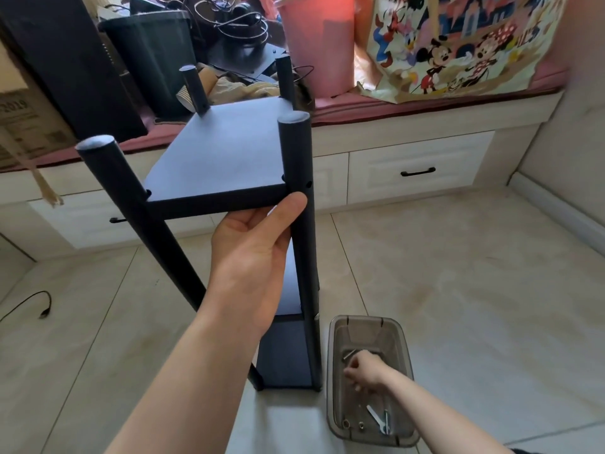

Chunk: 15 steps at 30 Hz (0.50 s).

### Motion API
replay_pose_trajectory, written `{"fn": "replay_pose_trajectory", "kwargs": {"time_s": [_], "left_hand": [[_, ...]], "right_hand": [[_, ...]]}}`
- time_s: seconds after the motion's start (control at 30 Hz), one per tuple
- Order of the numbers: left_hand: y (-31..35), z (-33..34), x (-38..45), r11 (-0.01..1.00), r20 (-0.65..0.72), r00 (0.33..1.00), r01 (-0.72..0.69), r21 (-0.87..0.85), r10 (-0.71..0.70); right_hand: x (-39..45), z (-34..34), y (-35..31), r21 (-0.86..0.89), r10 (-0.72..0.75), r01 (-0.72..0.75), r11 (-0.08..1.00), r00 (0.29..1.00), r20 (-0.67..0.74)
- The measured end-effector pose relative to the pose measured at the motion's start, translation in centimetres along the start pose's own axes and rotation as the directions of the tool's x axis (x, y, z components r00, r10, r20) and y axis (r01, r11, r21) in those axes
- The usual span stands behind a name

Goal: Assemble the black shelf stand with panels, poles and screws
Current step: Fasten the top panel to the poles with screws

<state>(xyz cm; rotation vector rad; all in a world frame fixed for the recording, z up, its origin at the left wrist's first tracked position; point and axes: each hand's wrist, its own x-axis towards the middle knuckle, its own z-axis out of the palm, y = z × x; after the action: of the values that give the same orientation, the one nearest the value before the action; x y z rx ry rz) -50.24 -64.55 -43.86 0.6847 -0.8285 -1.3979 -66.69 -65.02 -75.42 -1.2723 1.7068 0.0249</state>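
The black shelf stand stands upright on the tiled floor, with its top panel (226, 152) fitted between several black poles; the near right pole (299, 191) and near left pole (131, 204) rise above it. My left hand (252, 253) grips the front edge of the top panel from below, thumb against the near right pole. A lower panel (284, 355) shows beneath. My right hand (363, 371) reaches down into a clear plastic bin (334, 381) beside the stand's foot, its fingers curled among metal screws; what they pinch is hidden. A wrench (376, 419) lies in the bin.
A window bench with a red cushion (393, 106) and white drawers (422, 172) runs behind the stand. On it sit a black bin (150, 60), a pink bucket (317, 44) and a cartoon bag (458, 44). A black cable (29, 306) lies on the floor at left.
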Motion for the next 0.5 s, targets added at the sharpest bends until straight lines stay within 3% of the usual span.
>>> {"fn": "replay_pose_trajectory", "kwargs": {"time_s": [0.33,0.5], "left_hand": [[-0.5,-0.4,0.5,1.0,0.03,0.999,-0.018,0.025,0.017],[-0.6,-0.8,0.7,0.999,0.053,0.998,-0.022,0.031,0.02]], "right_hand": [[4.9,1.2,1.6,-0.012,0.006,-0.007,1.0,0.996,-0.085],[6.2,2.0,1.4,-0.02,0.077,-0.079,0.997,0.992,-0.098]]}}
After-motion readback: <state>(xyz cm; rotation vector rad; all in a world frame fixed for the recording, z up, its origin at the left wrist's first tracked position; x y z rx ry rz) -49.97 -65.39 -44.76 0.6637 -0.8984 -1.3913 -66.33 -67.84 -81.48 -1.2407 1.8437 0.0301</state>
